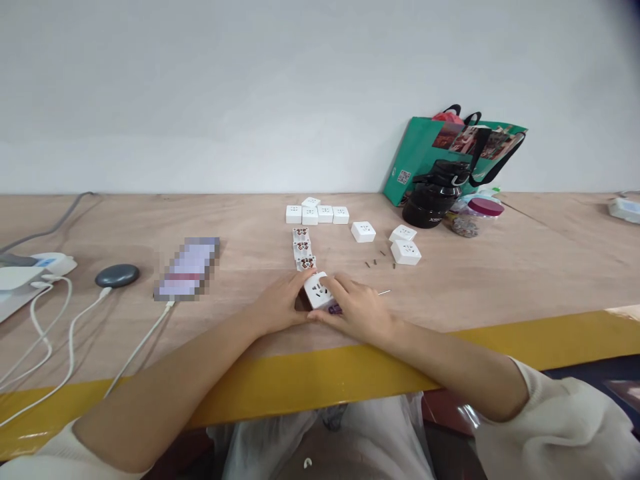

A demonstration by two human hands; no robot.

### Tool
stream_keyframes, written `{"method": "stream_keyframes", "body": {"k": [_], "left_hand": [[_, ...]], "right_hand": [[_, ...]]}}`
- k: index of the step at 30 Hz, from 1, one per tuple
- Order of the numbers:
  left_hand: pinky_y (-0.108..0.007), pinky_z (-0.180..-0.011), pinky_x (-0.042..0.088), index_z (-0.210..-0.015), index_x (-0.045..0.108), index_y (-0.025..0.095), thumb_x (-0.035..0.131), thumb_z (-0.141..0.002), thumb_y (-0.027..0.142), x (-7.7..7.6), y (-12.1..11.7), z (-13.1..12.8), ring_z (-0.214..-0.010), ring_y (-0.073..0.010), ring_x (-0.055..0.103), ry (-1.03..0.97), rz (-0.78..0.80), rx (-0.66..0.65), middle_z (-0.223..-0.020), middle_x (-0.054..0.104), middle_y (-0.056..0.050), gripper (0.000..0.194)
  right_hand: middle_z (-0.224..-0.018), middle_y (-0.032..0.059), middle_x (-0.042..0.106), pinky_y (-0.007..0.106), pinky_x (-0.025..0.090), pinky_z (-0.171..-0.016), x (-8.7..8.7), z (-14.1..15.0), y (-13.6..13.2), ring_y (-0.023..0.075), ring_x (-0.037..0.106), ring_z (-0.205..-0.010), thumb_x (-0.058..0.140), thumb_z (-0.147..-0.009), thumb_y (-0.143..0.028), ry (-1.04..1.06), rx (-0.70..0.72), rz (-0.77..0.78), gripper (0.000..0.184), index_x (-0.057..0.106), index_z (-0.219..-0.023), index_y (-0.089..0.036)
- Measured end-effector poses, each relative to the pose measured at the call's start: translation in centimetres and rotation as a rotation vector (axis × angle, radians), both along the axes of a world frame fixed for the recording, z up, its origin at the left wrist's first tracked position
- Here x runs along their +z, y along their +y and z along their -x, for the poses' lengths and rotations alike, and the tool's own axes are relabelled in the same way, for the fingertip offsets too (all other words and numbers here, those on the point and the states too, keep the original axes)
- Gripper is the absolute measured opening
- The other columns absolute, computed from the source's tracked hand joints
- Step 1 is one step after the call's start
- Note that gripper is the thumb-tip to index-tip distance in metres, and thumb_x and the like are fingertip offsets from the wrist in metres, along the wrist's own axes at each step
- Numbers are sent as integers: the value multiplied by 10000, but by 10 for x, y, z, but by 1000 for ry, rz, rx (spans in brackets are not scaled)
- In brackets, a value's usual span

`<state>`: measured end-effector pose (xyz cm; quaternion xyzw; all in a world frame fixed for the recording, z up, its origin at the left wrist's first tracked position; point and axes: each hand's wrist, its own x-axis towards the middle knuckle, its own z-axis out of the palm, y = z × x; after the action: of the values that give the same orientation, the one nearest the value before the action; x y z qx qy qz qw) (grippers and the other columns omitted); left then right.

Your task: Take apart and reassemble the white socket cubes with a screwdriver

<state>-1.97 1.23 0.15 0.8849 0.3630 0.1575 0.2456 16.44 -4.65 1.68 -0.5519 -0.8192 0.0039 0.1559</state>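
Between my two hands, near the table's front edge, is a white square wall socket (316, 294), its slotted face turned up. My left hand (281, 305) grips its left side, fingers closed against the edge. The right side is held by my right hand (363, 310), with fingers on the face and thumb at the near edge. A screwdriver lies under the right hand; its purple handle (335, 309) and thin metal shaft (384, 293) show on either side. Just beyond the socket is a row of socket inserts (302, 247) with copper-coloured contacts.
Several white sockets (310, 215) stand grouped at the back, others (406, 252) to the right near small screws (375, 262). A black flask (433, 197), green bag (413, 150) and red-lidded jar (485, 208) stand back right. Left are a phone (187, 270), grey disc (117, 275) and white cables (71, 333).
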Motion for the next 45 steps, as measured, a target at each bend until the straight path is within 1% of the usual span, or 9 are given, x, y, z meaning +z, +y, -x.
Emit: {"method": "stream_keyframes", "body": {"k": [10, 18, 20, 23, 26, 30, 37, 40, 45], "left_hand": [[-429, -975, 399, -1369, 329, 256, 713, -703, 469, 11, -5, 5, -1200, -307, 465, 21, 33, -47, -1352, 471, -87, 798], [-413, -994, 375, -1283, 428, 213, 634, -766, 525, 11, -5, 4, -1177, -281, 468, 20, 10, -48, -1279, 511, -93, 638], [-412, -983, 382, -1283, 434, 233, 637, -771, 497, 11, -5, 3, -1166, -280, 475, 34, 22, -28, -1265, 524, -77, 610], [-416, -973, 390, -1279, 443, 249, 650, -755, 488, 13, -6, 3, -1160, -286, 481, 49, 44, 2, -1257, 533, -66, 613], [-419, -965, 398, -1268, 454, 246, 658, -741, 489, 15, -6, 2, -1157, -293, 486, 50, 62, 18, -1261, 533, -69, 615], [-422, -966, 400, -1270, 454, 258, 660, -736, 499, 15, -7, 2, -1162, -295, 488, 41, 74, 8, -1257, 538, -63, 621], [-411, -977, 394, -1286, 449, 271, 690, -721, 484, 16, -11, 1, -1186, -289, 480, 17, 115, 4, -1282, 529, -50, 650], [-403, -986, 388, -1281, 457, 266, 706, -720, 454, 18, -14, -1, -1186, -282, 481, 10, 119, -1, -1284, 533, -44, 642], [-422, -996, 380, -1280, 454, 260, 712, -723, 451, 16, -15, -3, -1187, -293, 478, 15, 86, -41, -1298, 519, -63, 642]], "right_hand": [[-1241, 99, 533, 349, 505, -748, 13, -30, 14, 157, 622, -777, 595, -809, -321, 189, 223, 267, 400, 458, -1170, -217], [-1255, 87, 525, 359, 485, -871, 8, -39, 23, 220, 534, -1119, 615, -799, -403, 245, 408, 254, 511, 454, -1259, -253], [-1174, 68, 582, 328, 496, -831, 11, -54, 31, 197, 572, -1039, 603, -808, -374, 291, 317, 202, 441, 509, -1221, -249], [-1019, 56, 650, 337, 481, -803, 14, -83, 48, 191, 607, -912, 508, -838, -226, 270, -106, 49, 210, 638, -1003, -224], [-933, 48, 673, 333, 459, -753, 11, -102, 60, 209, 611, -878, 494, -834, -244, 148, -314, 89, 183, 671, -871, -215], [-927, 67, 671, 292, 415, -631, 1, -100, 66, 215, 609, -834, 483, -851, -338, -13, -330, 131, 234, 673, -828, -203], [-835, 111, 659, 308, 390, -599, -2, -80, 60, 219, 604, -721, 424, -834, -168, -22, -321, 110, 196, 614, -791, -155], [-793, 59, 660, 296, 416, -629, 6, -69, 51, 182, 594, -710, 449, -820, -194, 154, -261, 133, 146, 583, -766, -174], [-771, 12, 665, 284, 471, -725, 19, -46, 31, 129, 606, -742, 536, -802, -290, 850, 150, 428, 124, 582, -778, -178]]}}
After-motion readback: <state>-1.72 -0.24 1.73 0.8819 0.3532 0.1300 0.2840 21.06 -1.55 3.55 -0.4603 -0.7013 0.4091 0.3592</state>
